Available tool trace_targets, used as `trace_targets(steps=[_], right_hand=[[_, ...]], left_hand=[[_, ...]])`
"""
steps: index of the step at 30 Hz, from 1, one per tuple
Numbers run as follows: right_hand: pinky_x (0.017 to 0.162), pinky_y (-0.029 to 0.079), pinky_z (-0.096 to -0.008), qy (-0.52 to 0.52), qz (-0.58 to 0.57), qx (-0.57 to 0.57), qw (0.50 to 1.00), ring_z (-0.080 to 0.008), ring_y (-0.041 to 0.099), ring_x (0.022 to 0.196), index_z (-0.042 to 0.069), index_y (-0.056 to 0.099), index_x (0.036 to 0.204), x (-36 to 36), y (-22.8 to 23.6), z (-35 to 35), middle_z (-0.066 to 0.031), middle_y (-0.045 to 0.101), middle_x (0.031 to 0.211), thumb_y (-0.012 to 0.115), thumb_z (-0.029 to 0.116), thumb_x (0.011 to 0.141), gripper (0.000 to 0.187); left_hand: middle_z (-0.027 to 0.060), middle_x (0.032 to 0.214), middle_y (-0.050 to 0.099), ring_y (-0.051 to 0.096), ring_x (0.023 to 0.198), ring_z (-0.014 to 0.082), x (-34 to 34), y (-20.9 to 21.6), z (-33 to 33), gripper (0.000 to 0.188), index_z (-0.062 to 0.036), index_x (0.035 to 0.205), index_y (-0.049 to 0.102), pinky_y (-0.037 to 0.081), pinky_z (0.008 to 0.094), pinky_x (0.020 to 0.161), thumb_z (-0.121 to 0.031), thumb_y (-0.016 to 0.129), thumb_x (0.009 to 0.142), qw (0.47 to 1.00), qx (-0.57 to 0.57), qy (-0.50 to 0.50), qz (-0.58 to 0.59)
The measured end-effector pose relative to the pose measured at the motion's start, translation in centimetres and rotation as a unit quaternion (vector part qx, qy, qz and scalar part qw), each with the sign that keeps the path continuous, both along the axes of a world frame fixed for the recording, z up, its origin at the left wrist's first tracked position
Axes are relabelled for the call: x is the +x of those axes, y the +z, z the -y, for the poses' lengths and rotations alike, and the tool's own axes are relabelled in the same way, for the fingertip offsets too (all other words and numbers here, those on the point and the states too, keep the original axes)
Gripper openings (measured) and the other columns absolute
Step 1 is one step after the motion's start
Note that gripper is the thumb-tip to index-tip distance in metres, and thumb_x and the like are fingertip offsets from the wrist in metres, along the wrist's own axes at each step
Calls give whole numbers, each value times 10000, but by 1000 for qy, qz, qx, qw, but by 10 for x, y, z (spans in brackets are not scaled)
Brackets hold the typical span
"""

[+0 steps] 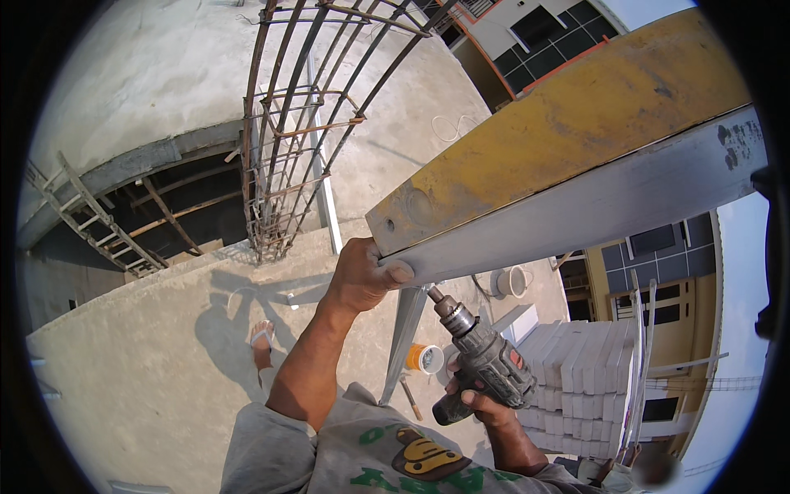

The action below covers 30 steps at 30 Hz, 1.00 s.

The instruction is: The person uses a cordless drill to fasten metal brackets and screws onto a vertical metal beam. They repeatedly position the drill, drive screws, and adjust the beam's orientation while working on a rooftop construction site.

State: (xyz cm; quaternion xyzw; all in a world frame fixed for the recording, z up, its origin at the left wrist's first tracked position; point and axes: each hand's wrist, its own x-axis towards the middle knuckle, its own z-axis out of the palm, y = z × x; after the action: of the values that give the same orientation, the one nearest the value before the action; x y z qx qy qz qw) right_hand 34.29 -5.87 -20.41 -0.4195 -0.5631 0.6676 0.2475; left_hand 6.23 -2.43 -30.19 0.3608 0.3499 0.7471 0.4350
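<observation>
My left hand [362, 276] is closed round the near end of two long pieces lying side by side. One is a scuffed yellow bar [568, 123] with a small hole by its end, possibly a spirit level. Against its lower side runs a pale grey metal profile [576, 206], with my thumb on it. Below them, my right hand [481, 405] grips a dark cordless drill [494, 366] by its handle. The drill's tip points up toward the profile's underside, close to it; I cannot tell whether they touch. Another grey metal profile [405, 342] slants down toward my shirt.
A rusty rebar cage [288, 132] rises ahead, with a wooden ladder [90, 214] in an opening to its left. On the floor are an orange bucket [421, 359], a hammer [411, 398] and a pale bucket [512, 282]. Pale blocks [576, 370] are stacked at right.
</observation>
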Motion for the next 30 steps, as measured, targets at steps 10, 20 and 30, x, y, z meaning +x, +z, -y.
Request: trace_targets(steps=[10,20,30], right_hand=[[710,565,-368,77,2,-30,997,-250,678,793,10,519,1297,10,7,-36,-154,658,1078,819,139,632,741],[635,606,-432,139,-148,-163,966,-342,698,654,-54,491,1283,-2,-2,-92,-290,670,982,749,24,592,742],[679,611,-429,186,-92,-63,976,-324,715,798,-38,524,1281,-9,-1,-135,-237,687,1012,894,172,572,826]], left_hand=[[80,991,698,622,927,137,1,2,1,941,82,1067,660,517,283,791,-749,761,637,998,19,-19,51],[86,1015,689,615,952,141,1,2,1,954,86,1097,651,516,303,822,-736,777,629,997,28,-16,64],[106,1043,687,618,979,150,-2,5,4,998,93,1122,643,515,302,838,-758,773,617,999,5,-34,38]])
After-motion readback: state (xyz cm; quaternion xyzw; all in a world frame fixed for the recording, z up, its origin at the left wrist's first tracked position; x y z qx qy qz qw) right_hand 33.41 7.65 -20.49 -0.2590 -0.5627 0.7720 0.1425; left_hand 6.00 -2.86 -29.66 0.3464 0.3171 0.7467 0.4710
